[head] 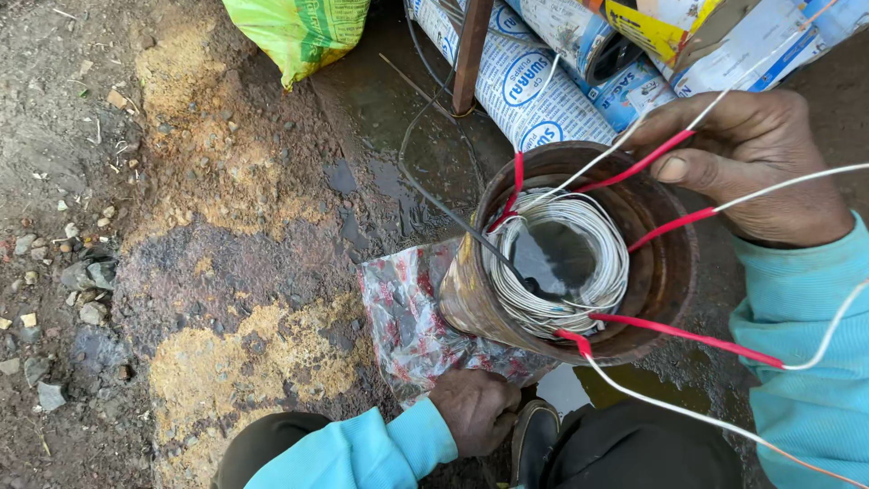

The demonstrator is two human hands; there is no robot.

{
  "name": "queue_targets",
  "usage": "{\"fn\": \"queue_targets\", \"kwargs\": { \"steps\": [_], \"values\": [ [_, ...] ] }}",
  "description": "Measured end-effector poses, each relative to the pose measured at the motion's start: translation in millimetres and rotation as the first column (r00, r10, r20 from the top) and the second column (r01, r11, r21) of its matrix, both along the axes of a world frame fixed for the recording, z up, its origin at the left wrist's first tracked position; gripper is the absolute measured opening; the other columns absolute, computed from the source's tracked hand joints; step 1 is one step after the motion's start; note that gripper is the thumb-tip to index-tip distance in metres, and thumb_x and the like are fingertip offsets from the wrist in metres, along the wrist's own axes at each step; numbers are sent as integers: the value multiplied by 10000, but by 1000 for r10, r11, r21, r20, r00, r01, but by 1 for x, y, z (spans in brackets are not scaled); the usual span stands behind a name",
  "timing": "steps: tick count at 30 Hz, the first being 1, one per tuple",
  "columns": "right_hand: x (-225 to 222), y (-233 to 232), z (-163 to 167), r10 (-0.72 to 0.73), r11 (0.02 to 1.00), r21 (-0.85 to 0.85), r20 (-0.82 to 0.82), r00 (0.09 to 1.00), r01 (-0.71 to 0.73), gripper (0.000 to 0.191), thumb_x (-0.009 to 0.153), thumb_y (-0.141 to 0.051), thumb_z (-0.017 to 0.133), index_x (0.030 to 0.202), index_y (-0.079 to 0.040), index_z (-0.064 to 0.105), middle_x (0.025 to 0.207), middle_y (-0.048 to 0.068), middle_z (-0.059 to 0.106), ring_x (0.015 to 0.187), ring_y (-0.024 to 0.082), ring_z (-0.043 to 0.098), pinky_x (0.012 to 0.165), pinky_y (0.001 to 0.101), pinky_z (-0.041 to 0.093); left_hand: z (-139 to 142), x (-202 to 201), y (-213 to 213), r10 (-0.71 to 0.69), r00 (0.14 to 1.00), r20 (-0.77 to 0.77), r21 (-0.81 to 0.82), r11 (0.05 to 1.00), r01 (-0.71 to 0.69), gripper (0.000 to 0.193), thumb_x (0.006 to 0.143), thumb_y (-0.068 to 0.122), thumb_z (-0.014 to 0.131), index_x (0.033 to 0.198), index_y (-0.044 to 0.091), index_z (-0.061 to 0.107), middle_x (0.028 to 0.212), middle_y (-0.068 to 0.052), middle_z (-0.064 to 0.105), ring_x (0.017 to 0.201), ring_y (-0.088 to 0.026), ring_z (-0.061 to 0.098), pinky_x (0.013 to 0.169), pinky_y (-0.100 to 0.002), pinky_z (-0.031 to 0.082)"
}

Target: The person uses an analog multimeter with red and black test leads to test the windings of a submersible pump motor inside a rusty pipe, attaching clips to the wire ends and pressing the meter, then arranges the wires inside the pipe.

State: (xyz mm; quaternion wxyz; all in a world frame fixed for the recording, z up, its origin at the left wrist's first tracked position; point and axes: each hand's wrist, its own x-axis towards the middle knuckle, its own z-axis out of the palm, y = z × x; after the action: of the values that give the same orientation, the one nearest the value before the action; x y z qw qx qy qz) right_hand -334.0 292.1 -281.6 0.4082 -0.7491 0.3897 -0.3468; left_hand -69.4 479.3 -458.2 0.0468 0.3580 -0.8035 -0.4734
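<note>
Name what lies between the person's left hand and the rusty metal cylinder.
In the head view, a crumpled red-and-white plastic wrapper lies between the left hand and the rusty cylinder, tucked under the cylinder's lower side.

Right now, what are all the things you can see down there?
Rusty metal cylinder: one, brown, centre, lying on the ground with its open end up toward the camera.
Wire coil: one, white, wound inside the cylinder.
Red sleeves: several, red, on the wire leads at the cylinder's rim.
Plastic wrapper: one, red and clear, under the cylinder.
Sack: one, green, top.
Printed cartons: several, white and blue, top right.
Wooden stick: one, brown, upright at top.
Ground: muddy, wet, with stones.
Left hand: one, by the cylinder's base.
Right hand: one, at the rim, fingers on leads.
</note>
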Motion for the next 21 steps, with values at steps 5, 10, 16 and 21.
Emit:
{"fn": "queue_targets", "kwargs": {
  "steps": [5,10,16,21],
  "values": [
    [0,3,0,5,1000,23,25,1000,-6,288,949,-212,790,1083,32,717,1030,138,742,968,186,731,927,315,611,-5,5,0,11,998,-54,-26,1000,-12,251,844,218,699,1026,47,725,889,-198,712,858,-421,684,722,-555,528],
    [4,8,-1,-74,997,6,-25,997,74,282,919,-205,744,1096,11,699,1077,150,721,1025,210,723,985,359,607,-10,12,-6,-13,998,-60,5,1000,14,230,872,218,685,1005,34,713,890,-193,715,856,-415,686,727,-547,530],
    [4,7,-3,-59,998,-5,-13,998,59,211,933,-178,745,1040,-7,684,1024,142,721,983,211,732,993,359,612,-20,13,-16,-73,996,-43,38,996,75,241,860,237,700,995,37,702,893,-196,706,884,-408,682,760,-539,531],
    [-1,19,1,-111,992,64,28,993,109,179,943,-143,756,997,19,701,998,147,732,987,223,737,992,345,602,-15,8,-17,-108,988,-114,53,992,115,231,849,217,675,1031,80,716,964,-177,709,926,-401,670,753,-532,529]
  ]
}}
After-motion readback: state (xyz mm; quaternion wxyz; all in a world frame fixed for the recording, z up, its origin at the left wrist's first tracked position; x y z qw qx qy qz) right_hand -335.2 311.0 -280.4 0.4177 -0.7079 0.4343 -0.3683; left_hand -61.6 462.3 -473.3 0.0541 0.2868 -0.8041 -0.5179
